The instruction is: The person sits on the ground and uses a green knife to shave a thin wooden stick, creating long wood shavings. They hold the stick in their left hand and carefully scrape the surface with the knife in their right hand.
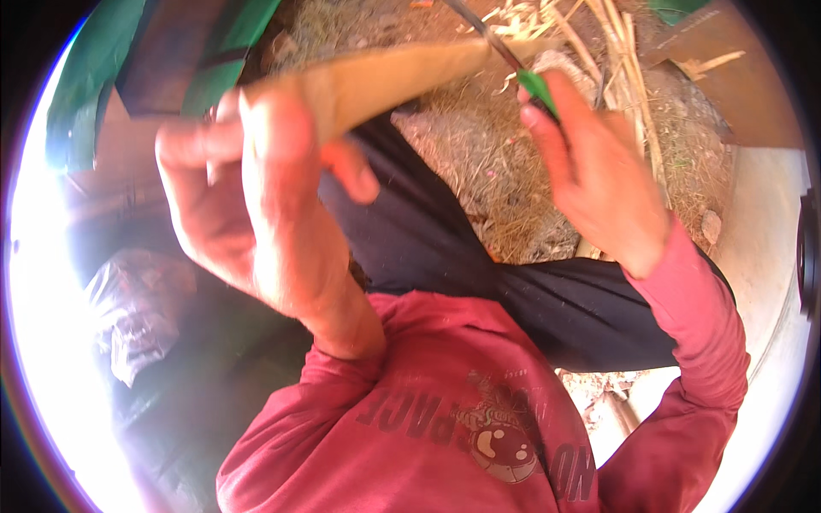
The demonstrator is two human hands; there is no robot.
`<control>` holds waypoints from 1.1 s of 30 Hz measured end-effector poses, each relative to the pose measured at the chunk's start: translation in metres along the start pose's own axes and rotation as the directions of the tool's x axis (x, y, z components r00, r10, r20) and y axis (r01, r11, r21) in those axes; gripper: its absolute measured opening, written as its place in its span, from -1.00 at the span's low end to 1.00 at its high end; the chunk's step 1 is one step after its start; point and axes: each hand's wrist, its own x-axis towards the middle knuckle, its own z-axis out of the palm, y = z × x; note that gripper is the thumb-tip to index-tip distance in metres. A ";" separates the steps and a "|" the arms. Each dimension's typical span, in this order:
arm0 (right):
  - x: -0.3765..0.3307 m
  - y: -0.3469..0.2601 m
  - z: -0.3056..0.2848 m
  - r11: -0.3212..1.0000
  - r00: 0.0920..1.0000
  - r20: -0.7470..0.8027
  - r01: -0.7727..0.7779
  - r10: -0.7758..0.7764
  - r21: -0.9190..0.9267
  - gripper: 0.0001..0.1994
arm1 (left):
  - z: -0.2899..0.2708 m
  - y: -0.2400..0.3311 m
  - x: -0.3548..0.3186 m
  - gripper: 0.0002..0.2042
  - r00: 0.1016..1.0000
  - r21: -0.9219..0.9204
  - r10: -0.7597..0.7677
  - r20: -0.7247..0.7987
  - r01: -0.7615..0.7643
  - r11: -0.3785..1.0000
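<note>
My left hand (pixel 274 179) is raised on the left, with its fingers closed around the wide end of a long tan piece of wood (pixel 402 75). The piece reaches across to the right and narrows toward its far end. My right hand (pixel 590 162) grips a knife (pixel 483 27) by its green handle (pixel 537 90). Its dark blade points up and left, crossing the narrow part of the wood. I cannot tell whether the blade's edge touches the wood. Both hands are somewhat blurred.
Pale shavings (pixel 517 19) and thin split sticks (pixel 629 60) lie on the dirt ground (pixel 462 162) ahead. A brown board (pixel 740 77) is at far right, above a pale curved surface (pixel 757 231). On the left lies a clear plastic bag (pixel 141 308). My dark-trousered legs (pixel 410 214) are folded beneath.
</note>
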 end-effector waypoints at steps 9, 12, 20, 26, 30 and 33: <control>-0.018 -0.019 0.001 0.991 0.995 -0.045 0.089 -0.085 0.104 -0.82 | 0.021 0.009 -0.009 -0.74 0.997 -0.041 -0.020 -0.079 0.017 0.999; -0.014 -0.017 -0.002 0.995 0.995 -0.038 0.095 -0.095 -0.003 -0.81 | 0.022 0.010 -0.006 -0.73 0.991 -0.014 -0.028 -0.129 0.027 1.000; -0.007 -0.005 -0.003 0.979 0.980 -0.012 -0.198 0.199 0.040 -0.82 | 0.016 0.009 -0.004 -0.77 0.981 0.126 0.006 -0.194 0.019 0.992; -0.026 -0.020 0.036 0.962 0.953 -0.192 -0.199 0.234 0.185 -0.85 | 0.036 0.007 -0.001 -0.78 0.959 0.127 0.039 -0.280 -0.003 0.992; -0.026 -0.022 0.032 0.932 0.937 -0.158 -0.269 0.311 0.242 -0.83 | 0.031 0.009 -0.004 -0.78 0.954 0.160 0.032 -0.299 0.017 0.987; -0.023 -0.063 0.025 0.947 0.936 -0.315 -0.053 0.158 0.317 -0.81 | 0.032 0.007 -0.007 -0.77 0.943 0.132 0.026 -0.333 0.019 0.991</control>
